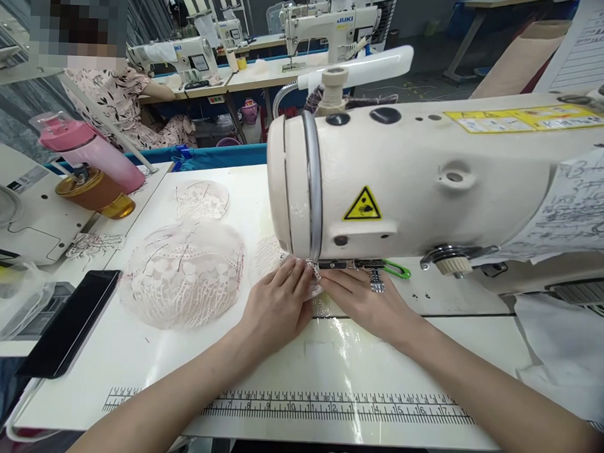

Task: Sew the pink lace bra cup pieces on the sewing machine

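My left hand (277, 303) lies palm down on a small piece of white lace (313, 280) just in front of the sewing machine head (408, 184), fingers together and pressing the fabric flat. My right hand (363, 299) rests beside it on the same lace, fingertips pointing toward the presser foot (376, 278), which the machine head partly hides. A pile of lace bra cups (182, 275) sits left of my left hand, with another cup (202, 200) behind it.
A black phone (70, 322) lies at the table's left edge. A pink bottle (92, 154) and an amber jar (96, 192) stand by a second machine (17, 207). A printed ruler (294, 406) runs along the front edge. Another person (122, 105) sits behind.
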Demonstrator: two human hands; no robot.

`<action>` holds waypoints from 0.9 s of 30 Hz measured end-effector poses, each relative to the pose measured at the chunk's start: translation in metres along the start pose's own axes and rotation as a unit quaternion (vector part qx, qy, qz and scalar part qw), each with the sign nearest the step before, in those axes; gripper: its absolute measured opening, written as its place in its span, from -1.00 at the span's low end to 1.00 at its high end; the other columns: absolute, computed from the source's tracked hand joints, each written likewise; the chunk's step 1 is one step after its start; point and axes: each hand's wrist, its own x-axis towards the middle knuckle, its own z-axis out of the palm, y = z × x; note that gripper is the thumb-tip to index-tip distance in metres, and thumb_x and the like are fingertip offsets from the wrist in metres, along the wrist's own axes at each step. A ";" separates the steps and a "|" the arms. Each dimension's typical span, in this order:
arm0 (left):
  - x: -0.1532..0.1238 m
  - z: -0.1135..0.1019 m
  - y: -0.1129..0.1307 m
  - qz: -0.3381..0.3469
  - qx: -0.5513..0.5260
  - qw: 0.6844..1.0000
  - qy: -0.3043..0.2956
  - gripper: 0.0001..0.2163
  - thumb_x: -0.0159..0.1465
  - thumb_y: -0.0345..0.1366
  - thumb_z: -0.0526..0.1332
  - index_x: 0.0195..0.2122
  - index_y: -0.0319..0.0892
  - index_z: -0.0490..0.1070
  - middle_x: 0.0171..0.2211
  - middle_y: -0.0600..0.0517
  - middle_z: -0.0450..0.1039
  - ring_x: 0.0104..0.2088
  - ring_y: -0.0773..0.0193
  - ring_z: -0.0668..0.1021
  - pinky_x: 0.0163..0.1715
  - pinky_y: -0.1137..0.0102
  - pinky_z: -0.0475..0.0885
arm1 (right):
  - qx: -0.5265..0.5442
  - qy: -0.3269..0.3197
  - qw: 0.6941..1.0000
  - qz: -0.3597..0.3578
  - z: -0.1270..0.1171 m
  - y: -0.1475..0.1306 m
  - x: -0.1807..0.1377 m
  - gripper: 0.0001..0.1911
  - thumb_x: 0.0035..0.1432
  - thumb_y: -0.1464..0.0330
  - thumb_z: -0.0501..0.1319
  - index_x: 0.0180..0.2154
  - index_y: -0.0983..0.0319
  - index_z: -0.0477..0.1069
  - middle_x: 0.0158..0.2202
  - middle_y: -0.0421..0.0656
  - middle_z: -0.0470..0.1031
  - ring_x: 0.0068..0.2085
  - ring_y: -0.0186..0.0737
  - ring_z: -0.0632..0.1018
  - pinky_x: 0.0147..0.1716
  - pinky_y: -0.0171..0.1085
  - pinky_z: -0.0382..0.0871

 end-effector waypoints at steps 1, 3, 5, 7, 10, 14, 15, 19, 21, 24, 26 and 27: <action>0.000 0.000 0.000 0.000 0.001 1.000 0.001 -0.64 0.33 -0.33 0.10 0.09 -0.39 0.43 0.08 -0.22 0.49 0.10 -0.04 0.54 -0.02 0.17 0.56 | 0.005 -0.004 1.000 0.000 0.000 0.001 -0.001 -0.62 0.27 0.66 -0.01 -0.14 0.23 0.51 -0.08 -0.19 0.60 -0.24 -0.24 0.55 -0.30 -0.17 0.28; 0.001 0.001 0.000 0.000 0.003 1.000 0.002 -0.64 0.33 -0.33 0.11 0.09 -0.40 0.43 0.07 -0.23 0.49 0.09 -0.04 0.54 -0.04 0.17 0.57 | 0.020 -0.018 1.000 0.002 0.001 0.002 -0.002 -0.62 0.27 0.65 0.00 -0.12 0.23 0.50 -0.03 -0.18 0.58 -0.27 -0.24 0.55 -0.28 -0.15 0.31; 0.001 0.001 0.000 0.000 0.001 1.000 0.005 -0.65 0.33 -0.33 0.12 0.08 -0.39 0.44 0.06 -0.22 0.50 0.08 -0.04 0.55 -0.05 0.17 0.57 | 0.030 -0.031 0.999 0.013 0.003 0.003 -0.005 -0.62 0.25 0.64 0.01 -0.12 0.21 0.50 -0.01 -0.17 0.57 -0.28 -0.24 0.56 -0.28 -0.14 0.33; 0.002 0.001 0.000 -0.002 -0.001 1.000 0.008 -0.66 0.34 -0.32 0.12 0.07 -0.38 0.45 0.06 -0.21 0.51 0.08 -0.03 0.55 -0.06 0.17 0.58 | 0.027 -0.039 0.999 0.021 0.005 0.004 -0.007 -0.63 0.25 0.62 0.03 -0.10 0.20 0.50 0.00 -0.16 0.57 -0.29 -0.22 0.56 -0.29 -0.13 0.33; 0.003 0.000 0.001 -0.005 -0.004 1.000 0.009 -0.67 0.35 -0.31 0.11 0.06 -0.36 0.46 0.05 -0.21 0.51 0.08 -0.02 0.55 -0.06 0.17 0.58 | -0.002 -0.026 1.000 0.014 0.007 0.006 -0.008 -0.67 0.25 0.59 0.08 -0.08 0.20 0.50 -0.01 -0.16 0.58 -0.33 -0.22 0.54 -0.36 -0.15 0.32; 0.003 0.001 0.000 -0.010 -0.014 1.000 0.003 -0.67 0.36 -0.32 0.11 0.07 -0.35 0.45 0.06 -0.20 0.51 0.08 -0.01 0.55 -0.06 0.17 0.58 | -0.006 -0.039 0.999 0.010 0.005 0.009 -0.007 -0.66 0.25 0.58 0.08 -0.07 0.18 0.50 -0.03 -0.16 0.58 -0.36 -0.21 0.53 -0.43 -0.15 0.30; 0.003 0.001 0.000 -0.012 -0.015 1.000 0.001 -0.67 0.36 -0.31 0.11 0.07 -0.35 0.45 0.06 -0.20 0.50 0.09 0.00 0.54 -0.05 0.17 0.58 | -0.003 -0.044 0.999 0.011 0.005 0.009 -0.006 -0.65 0.25 0.58 0.07 -0.06 0.18 0.50 -0.03 -0.15 0.58 -0.36 -0.20 0.53 -0.42 -0.15 0.30; 0.002 0.002 -0.001 -0.004 -0.010 1.000 0.018 -0.69 0.38 -0.30 0.12 0.07 -0.35 0.45 0.06 -0.19 0.51 0.09 0.00 0.54 -0.03 0.18 0.57 | -0.030 -0.035 0.999 0.010 0.006 0.010 -0.005 -0.72 0.26 0.54 0.11 -0.10 0.20 0.52 -0.08 -0.17 0.60 -0.43 -0.22 0.49 -0.44 -0.16 0.28; 0.001 0.001 -0.003 0.022 -0.017 0.999 0.037 -0.72 0.39 -0.35 0.12 0.05 -0.32 0.46 0.05 -0.14 0.52 0.08 0.05 0.56 0.01 0.21 0.55 | -0.041 -0.030 0.999 0.008 0.009 0.010 -0.006 -0.74 0.25 0.53 0.14 -0.12 0.20 0.53 -0.09 -0.18 0.61 -0.45 -0.23 0.48 -0.46 -0.17 0.26; -0.001 0.000 -0.005 0.066 -0.053 0.996 0.035 -0.75 0.38 -0.47 0.09 0.02 -0.30 0.46 0.05 -0.09 0.53 0.07 0.15 0.56 0.04 0.27 0.54 | -0.028 -0.030 0.999 0.000 0.011 0.010 -0.009 -0.72 0.24 0.54 0.15 -0.09 0.17 0.52 -0.07 -0.19 0.60 -0.40 -0.23 0.49 -0.45 -0.18 0.24; -0.002 -0.001 -0.006 0.065 -0.071 0.995 0.019 -0.76 0.39 -0.48 0.07 0.00 -0.29 0.46 0.05 -0.09 0.53 0.07 0.17 0.56 0.01 0.30 0.55 | -0.018 -0.028 0.999 -0.003 0.009 0.009 -0.009 -0.70 0.25 0.55 0.13 -0.06 0.17 0.50 -0.03 -0.18 0.58 -0.35 -0.22 0.51 -0.42 -0.18 0.25; -0.002 -0.002 -0.007 0.057 -0.075 0.995 0.015 -0.76 0.39 -0.47 0.06 -0.01 -0.28 0.47 0.04 -0.09 0.53 0.07 0.17 0.56 -0.01 0.31 0.57 | -0.012 -0.028 1.000 -0.003 0.008 0.008 -0.009 -0.69 0.26 0.55 0.11 -0.06 0.19 0.50 -0.01 -0.16 0.57 -0.31 -0.21 0.52 -0.40 -0.18 0.26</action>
